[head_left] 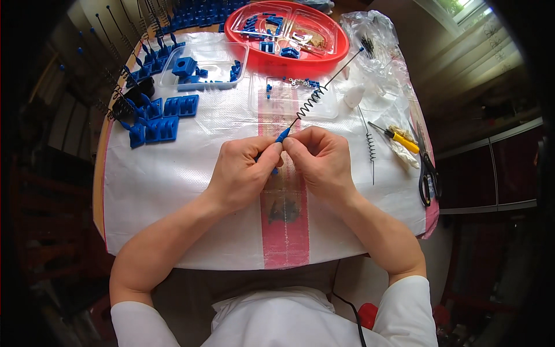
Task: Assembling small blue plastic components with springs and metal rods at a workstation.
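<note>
Over the middle of the table my left hand pinches a small blue tapered plastic piece between thumb and fingers. From its tip a black coiled spring wire slants up to the right, ending in a small blue bead. My right hand has thumb and forefinger pressed together against the side of the blue piece. Whatever lies between those right fingertips is hidden. A bit of blue shows below the left thumb.
Blue stands with coiled wires line the left side. Behind are a clear tray of blue parts, a red basin and a clear lid. To the right lie a loose coiled wire, yellow-handled screwdriver and black scissors.
</note>
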Tool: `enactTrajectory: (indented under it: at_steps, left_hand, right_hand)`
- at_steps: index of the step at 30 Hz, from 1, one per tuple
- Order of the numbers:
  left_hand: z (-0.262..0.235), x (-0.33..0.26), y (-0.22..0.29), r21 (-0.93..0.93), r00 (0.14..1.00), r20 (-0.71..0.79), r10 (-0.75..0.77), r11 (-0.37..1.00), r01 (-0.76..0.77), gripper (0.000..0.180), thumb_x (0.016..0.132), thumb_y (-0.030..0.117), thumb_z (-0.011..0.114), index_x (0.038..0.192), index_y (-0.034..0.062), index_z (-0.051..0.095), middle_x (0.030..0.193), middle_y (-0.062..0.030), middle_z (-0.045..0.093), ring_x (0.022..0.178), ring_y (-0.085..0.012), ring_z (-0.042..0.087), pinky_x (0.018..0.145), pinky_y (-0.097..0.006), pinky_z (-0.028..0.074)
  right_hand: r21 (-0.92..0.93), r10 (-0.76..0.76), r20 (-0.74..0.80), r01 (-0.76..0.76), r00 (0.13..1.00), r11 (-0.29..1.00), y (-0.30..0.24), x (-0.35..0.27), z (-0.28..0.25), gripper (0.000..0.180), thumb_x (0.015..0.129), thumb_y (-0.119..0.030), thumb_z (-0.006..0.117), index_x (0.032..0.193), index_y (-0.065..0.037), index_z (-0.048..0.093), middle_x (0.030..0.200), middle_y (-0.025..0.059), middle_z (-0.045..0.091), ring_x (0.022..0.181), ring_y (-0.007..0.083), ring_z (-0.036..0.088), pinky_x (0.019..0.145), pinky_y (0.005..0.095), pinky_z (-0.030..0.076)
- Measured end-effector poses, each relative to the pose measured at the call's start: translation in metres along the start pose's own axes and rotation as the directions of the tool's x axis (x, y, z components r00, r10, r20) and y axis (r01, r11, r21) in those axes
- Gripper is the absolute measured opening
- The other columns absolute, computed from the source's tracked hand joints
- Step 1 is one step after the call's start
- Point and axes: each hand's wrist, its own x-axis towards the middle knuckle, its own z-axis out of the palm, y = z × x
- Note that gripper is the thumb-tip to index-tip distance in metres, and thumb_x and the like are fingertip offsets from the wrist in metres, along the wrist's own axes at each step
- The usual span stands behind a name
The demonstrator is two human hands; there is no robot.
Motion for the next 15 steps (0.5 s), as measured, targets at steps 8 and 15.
enactTrajectory:
  at_steps: [8,15]
  left_hand:
    - [-0.0010,-0.0009,0.0004,0.083,0.999,0.008,0.053,0.995,-0.054,0.023,0.099,0.013,0.052,0.099,-0.0027,0.069,0.076,0.0008,0.063,0.069,-0.0046,0.054,0.062,-0.022,0.046]
    - [0.0005,0.0012,-0.0019,-0.255,0.994,0.087,-0.072,0.962,0.092,0.025,0.098,0.018,0.053,0.098,-0.0010,0.069,0.074,-0.0013,0.064,0.064,-0.0060,0.056,0.056,-0.023,0.047]
  right_hand:
    - [-0.034,-0.020,-0.008,0.020,1.000,0.999,-0.0018,-0.0011,0.0004,0.017,0.088,-0.011,0.067,0.083,0.005,0.068,0.074,0.0065,0.070,0.066,0.0061,0.061,0.060,0.0226,0.049]
    - [0.056,0.015,0.026,-0.016,1.000,0.998,-0.0010,0.0016,-0.0043,0.021,0.092,-0.014,0.064,0.084,0.005,0.068,0.070,0.0020,0.066,0.062,0.0053,0.056,0.057,0.0230,0.046]
